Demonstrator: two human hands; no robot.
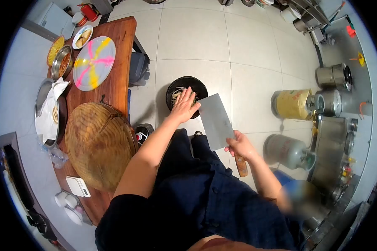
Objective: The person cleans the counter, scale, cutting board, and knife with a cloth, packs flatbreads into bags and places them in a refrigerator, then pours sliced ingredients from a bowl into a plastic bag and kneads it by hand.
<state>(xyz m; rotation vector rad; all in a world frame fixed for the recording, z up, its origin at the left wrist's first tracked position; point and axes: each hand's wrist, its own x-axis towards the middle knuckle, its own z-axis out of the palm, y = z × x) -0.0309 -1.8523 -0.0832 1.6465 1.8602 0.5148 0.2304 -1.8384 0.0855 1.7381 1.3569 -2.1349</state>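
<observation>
Cleaver point(217, 123), gripped in the right hand's point(241, 146) curled fingers, just right of the black bin point(203, 88); the left hand's point(184, 108) fingers spread open over the bin's scraps point(177, 91). The step looks like brushing off scraps; the next move calls for care near the cleaver's edge. Floor point(192, 37) lies open beyond the bin, table point(123, 46) left, gas cylinders point(292, 104) well right.

Shows silver-grey on the cleaver point(215, 119) in the right hand point(241, 146), brown on its handle point(241, 166), black on the container point(203, 86) beneath the left hand point(184, 106). Left of the hands, runs pink and yellow across the pale disc point(90, 62), banded brown along the wooden block point(98, 146), reddish-brown over the surface point(122, 46). Right of them, shows yellow on a cylinder point(293, 104).
</observation>
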